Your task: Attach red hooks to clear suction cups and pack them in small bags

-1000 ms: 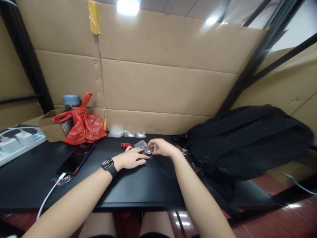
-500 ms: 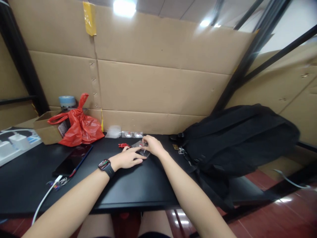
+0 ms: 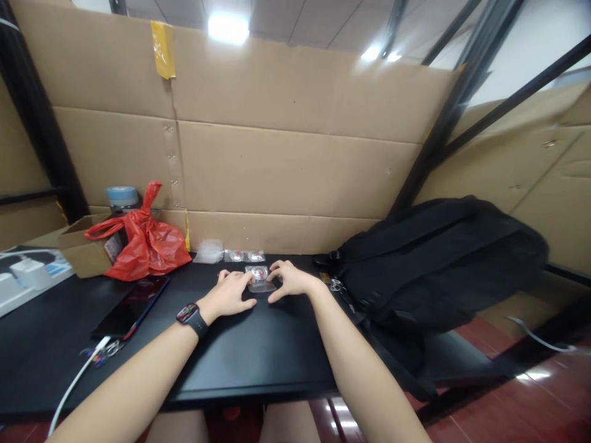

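A small clear plastic packet [image 3: 259, 275] lies flat on the black table, with something red and whitish inside that is too small to name. My left hand [image 3: 231, 294], with a black smartwatch [image 3: 188, 312] on its wrist, rests at the packet's left side. Its fingers are apart and the fingertips are at the packet's edge. On the other side, my right hand [image 3: 292, 281] is held with thumb and fingers spread, close to the packet's right edge. Behind them are two similar filled packets [image 3: 244, 256] and a stack of clear bags [image 3: 209, 251].
A red plastic bag [image 3: 148, 240] and a cardboard box [image 3: 83, 249] stand at the back left. Nearer are a phone [image 3: 132, 307] with a white cable and a power strip [image 3: 34, 280]. A black backpack [image 3: 443, 258] fills the right; a cardboard wall [image 3: 277, 166] rises behind.
My hands have moved apart, the right one off the packet and the left one slightly leftward. The packet now lies uncovered between them. My left hand mostly hides the small red items beside it.
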`<state>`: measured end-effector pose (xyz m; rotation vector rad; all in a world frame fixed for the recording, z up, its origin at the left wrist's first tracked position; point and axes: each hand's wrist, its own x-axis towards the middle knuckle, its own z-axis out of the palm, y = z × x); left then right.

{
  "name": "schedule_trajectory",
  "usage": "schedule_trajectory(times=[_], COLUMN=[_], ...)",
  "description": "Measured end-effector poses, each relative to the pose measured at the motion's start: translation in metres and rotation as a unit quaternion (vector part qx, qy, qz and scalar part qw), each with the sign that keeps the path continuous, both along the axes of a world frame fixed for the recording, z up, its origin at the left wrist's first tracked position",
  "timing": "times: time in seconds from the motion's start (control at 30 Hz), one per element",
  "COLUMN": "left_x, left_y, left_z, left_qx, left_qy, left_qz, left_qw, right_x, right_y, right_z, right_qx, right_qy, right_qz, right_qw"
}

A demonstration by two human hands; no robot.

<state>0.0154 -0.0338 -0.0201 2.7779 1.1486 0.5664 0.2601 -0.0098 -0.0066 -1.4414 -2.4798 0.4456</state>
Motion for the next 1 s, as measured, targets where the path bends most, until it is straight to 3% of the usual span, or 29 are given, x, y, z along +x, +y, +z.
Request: schedule_trajectory(times=[0.27,0.5,0.7,0.87,1.0], left_x=[0.012,0.006,0.007,0.005,0.003], left_y=[0.006,0.006,0.008,0.011,0.014], left_z=[0.000,0.002,-0.006,-0.010,-0.012], left_qx=[0.017,-0.018,0.025,0.017,0.012], left_qy=[-0.037,-0.094,-0.043,-0.008,-0.002], left_qz=[0.078,0.113,0.118,0.116,0.121], left_qw=[0.996,0.989,0.992,0.993,0.993], right_x=[-0.006,-0.009,-0.023,-0.025,-0.029], right_y=[0.006,0.011,0.007,0.001,-0.003], right_z=[-0.004,-0.006,-0.010,-0.003,-0.001], right_qx=[0.050,0.041,0.085,0.102,0.057], right_qy=[0.017,0.094,0.022,0.048,0.016], right_qz=[-0.057,-0.026,-0.125,-0.021,-0.030], right_qw=[0.997,0.994,0.988,0.993,0.998])
